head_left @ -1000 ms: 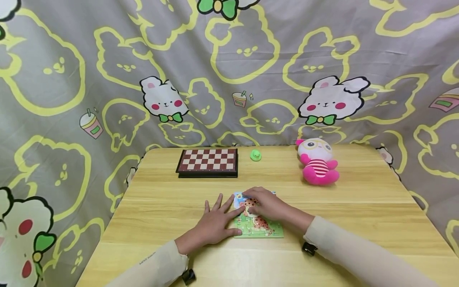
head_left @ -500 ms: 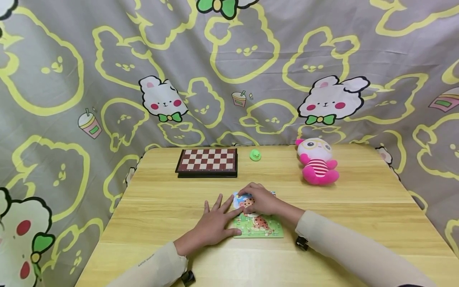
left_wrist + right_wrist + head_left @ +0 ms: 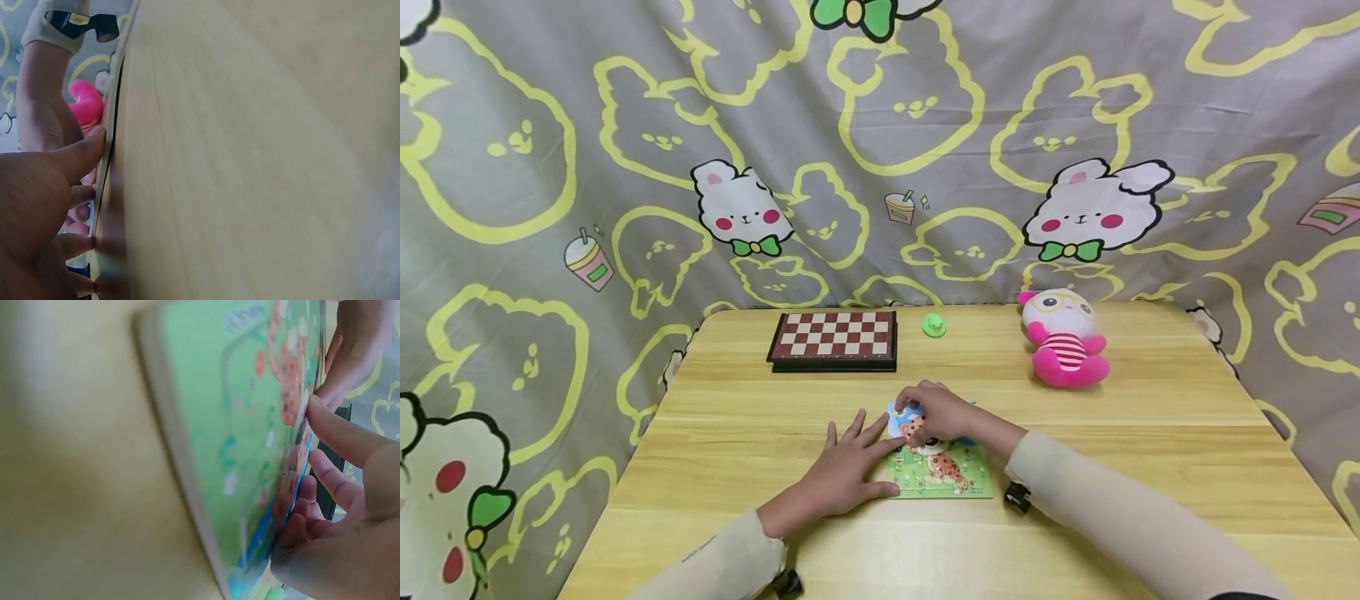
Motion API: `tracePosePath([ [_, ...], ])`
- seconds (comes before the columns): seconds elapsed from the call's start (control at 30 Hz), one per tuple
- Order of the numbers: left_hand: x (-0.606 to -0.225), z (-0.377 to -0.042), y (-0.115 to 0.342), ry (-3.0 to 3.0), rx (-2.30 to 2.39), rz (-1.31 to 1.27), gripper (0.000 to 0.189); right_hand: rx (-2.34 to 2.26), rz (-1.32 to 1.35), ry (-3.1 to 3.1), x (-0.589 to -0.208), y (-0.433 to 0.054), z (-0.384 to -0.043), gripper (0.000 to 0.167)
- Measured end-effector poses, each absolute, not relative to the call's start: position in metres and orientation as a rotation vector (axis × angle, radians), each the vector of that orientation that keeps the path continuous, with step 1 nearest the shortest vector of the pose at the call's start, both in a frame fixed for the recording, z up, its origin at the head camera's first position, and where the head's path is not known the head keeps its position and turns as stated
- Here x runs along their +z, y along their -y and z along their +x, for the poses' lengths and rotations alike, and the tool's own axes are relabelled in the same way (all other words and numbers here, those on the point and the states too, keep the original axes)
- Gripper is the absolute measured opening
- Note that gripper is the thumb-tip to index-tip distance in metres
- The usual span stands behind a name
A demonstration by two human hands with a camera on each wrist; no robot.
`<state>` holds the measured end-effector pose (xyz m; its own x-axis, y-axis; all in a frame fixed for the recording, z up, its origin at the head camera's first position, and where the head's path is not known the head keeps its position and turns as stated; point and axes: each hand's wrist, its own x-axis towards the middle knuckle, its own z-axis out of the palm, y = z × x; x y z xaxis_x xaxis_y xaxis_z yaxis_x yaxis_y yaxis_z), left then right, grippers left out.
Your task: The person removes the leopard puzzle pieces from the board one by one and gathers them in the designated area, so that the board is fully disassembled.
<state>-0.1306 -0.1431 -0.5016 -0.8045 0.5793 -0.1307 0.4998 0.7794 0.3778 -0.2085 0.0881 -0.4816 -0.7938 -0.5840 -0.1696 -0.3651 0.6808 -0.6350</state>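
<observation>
A jigsaw puzzle (image 3: 943, 475) with a spotted leopard on green grass and blue sky lies flat on the table. My left hand (image 3: 846, 471) has its fingers spread, with the thumb and forefinger resting along the puzzle's left edge. In the left wrist view, that thumb (image 3: 87, 153) lies at the board's rim. Over the upper part of the puzzle, my right hand (image 3: 942, 412) has bent fingers, its thumb and forefinger tips down on the leopard's head area. In the right wrist view, the fingertips (image 3: 319, 459) meet the picture surface; I cannot tell whether they pinch a piece.
A folded chessboard box (image 3: 833, 340) stands at the back left of the wooden table (image 3: 737, 425). Beside it sits a small green duck (image 3: 934, 325). A pink and white plush toy (image 3: 1066, 340) leans at the back right, in front of a patterned curtain (image 3: 925, 108).
My right hand has shifted slightly left across the puzzle, its fingers bending more and its sleeve following. The left hand stays at the puzzle's left edge, barely moved.
</observation>
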Motion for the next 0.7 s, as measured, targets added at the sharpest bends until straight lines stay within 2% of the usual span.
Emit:
tracePosePath([
  [0.7,-0.5062,-0.1309,0.1458,-2.730,0.392,0.896,0.072,-0.809,-0.701,-2.512,-0.4797,-0.0841,-0.2136,0.043],
])
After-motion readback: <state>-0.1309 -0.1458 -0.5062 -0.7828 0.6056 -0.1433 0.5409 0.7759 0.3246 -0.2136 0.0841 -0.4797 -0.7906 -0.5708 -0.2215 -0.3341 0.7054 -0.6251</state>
